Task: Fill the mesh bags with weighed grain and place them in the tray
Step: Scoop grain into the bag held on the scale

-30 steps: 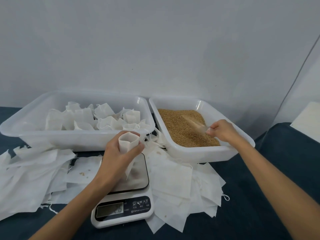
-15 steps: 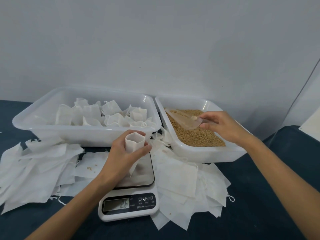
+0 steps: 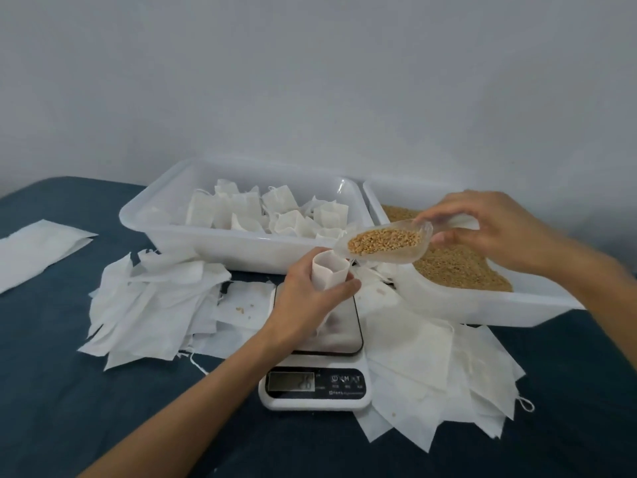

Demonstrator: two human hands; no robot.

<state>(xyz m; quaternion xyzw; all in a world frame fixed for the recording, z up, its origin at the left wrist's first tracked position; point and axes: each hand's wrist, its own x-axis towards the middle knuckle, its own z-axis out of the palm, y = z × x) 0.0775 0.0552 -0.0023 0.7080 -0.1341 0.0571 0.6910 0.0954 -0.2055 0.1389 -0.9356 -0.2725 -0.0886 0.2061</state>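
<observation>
Left hand [image 3: 312, 298]: curled round an upright, open-mouthed mesh bag [image 3: 329, 270], held over the scale [image 3: 319, 367].
Right hand [image 3: 496, 232]: fingers pinch the scoop [image 3: 386, 244] handle; scoop full of grain, tip just beside the bag's mouth.
Tray [image 3: 241, 248]: behind the scale, holding filled bags.

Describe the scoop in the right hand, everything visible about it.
The scoop is clear, plastic-looking, with a wide open mouth pointing left. It holds a heap of golden-brown grain. The right hand grips its handle end, holding it roughly level in the air, its lip just above the open mesh bag that the left hand holds.
</observation>
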